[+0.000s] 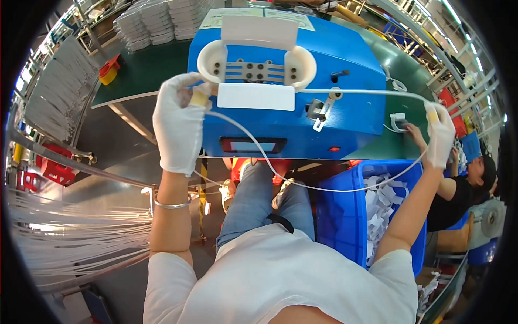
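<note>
Both gloved hands hold one white cable (302, 186): the left hand (178, 127) pinches it beside the blue machine (345, 59), the right hand (440, 135) grips its other end.

I can't see my left hand's (178, 124) fingertips where they pinch the cable (324, 186); the glove and the machine's (280, 81) white plate cover them. My lap hides the floor under the machine, and the bin (345, 216) is partly behind my right arm. The co-worker (458, 189) at right is cut by the rim, and the far stacks (156, 21) blur.
</note>
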Motion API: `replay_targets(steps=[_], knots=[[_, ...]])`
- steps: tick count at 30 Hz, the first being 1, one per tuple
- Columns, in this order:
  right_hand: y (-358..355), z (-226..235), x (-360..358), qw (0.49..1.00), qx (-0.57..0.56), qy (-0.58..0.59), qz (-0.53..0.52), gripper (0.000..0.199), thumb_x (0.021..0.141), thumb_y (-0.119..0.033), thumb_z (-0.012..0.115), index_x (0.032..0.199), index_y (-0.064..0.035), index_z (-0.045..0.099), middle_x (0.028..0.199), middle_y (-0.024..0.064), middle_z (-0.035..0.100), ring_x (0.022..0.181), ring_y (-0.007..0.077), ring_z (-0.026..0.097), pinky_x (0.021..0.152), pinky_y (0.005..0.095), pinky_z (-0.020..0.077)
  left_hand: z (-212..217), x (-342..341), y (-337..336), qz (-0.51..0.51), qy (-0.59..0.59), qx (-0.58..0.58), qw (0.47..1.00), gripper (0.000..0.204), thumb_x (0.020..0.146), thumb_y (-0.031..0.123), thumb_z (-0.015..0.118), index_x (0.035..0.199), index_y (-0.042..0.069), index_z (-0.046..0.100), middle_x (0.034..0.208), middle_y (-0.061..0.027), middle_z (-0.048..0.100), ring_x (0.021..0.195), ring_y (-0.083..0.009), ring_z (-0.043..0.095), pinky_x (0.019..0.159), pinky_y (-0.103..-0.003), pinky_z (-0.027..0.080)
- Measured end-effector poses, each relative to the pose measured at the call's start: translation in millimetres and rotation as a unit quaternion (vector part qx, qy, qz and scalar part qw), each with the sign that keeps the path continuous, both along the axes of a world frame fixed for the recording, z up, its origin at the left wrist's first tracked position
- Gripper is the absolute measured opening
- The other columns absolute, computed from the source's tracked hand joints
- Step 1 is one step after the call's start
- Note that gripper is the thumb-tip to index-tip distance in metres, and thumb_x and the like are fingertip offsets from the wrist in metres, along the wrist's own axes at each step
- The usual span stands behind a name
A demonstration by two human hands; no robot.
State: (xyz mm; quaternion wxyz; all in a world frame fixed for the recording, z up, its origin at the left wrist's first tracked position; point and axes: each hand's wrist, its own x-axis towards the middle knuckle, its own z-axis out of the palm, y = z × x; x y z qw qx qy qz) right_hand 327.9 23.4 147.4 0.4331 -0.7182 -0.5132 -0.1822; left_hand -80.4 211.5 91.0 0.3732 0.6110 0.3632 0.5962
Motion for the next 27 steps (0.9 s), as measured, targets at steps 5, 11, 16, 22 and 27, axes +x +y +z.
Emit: replay_targets(steps=[5,11,16,22,27], knots=[[62,-4,33,0.993,-0.116,0.034,0.019,0.018,0.084,-0.018,0.065,0.086,0.0001,0.067,0.074,0.0018,0.062,0.072,0.0069,0.052,0.066,0.0227,0.0408,-20,-8,-26,0.014,-0.009,-0.018,1.0,0.037,0.092,0.015,0.059,0.125,0.0,0.053,0.075,0.0008,0.055,0.067,-0.0044,0.051,0.062,-0.018,0.042],[64,-10,31,0.994,-0.098,0.056,0.016,0.017,0.084,-0.018,0.066,0.083,-0.0005,0.067,0.071,-0.001,0.059,0.067,0.0057,0.05,0.063,0.0209,0.0389,-23,-53,-57,-0.089,0.058,-0.184,0.977,0.02,0.092,0.009,0.055,0.106,-0.003,0.063,0.064,-0.0002,0.056,0.056,-0.0046,0.05,0.052,-0.018,0.04],[27,-4,11,0.994,-0.057,0.096,-0.018,0.015,0.085,-0.018,0.065,0.084,-0.003,0.066,0.066,-0.0055,0.05,0.057,0.002,0.04,0.05,0.0186,0.0299,-40,-72,-75,-0.162,0.116,-0.226,0.954,0.029,0.093,0.023,0.055,0.104,-0.003,0.062,0.058,0.0002,0.055,0.045,-0.0018,0.041,0.041,-0.016,0.028],[-16,-13,18,0.983,-0.047,0.171,-0.042,0.013,0.087,-0.019,0.065,0.087,-0.0066,0.066,0.063,-0.0076,0.048,0.046,-0.0012,0.034,0.041,0.0165,0.0215,-57,-51,-77,-0.376,0.179,-0.315,0.853,0.027,0.091,0.018,0.058,0.112,0.002,0.063,0.074,-0.0022,0.062,0.049,-0.0033,0.044,0.044,-0.017,0.034],[-33,-19,7,0.97,-0.067,0.234,0.009,0.012,0.086,-0.016,0.065,0.083,-0.0048,0.064,0.061,-0.007,0.047,0.047,-0.0009,0.035,0.042,0.0164,0.0222,-81,-12,-86,-0.464,0.163,-0.384,0.781,0.027,0.091,0.016,0.056,0.114,0.004,0.062,0.077,-0.0017,0.062,0.05,-0.0029,0.044,0.044,-0.016,0.034]])
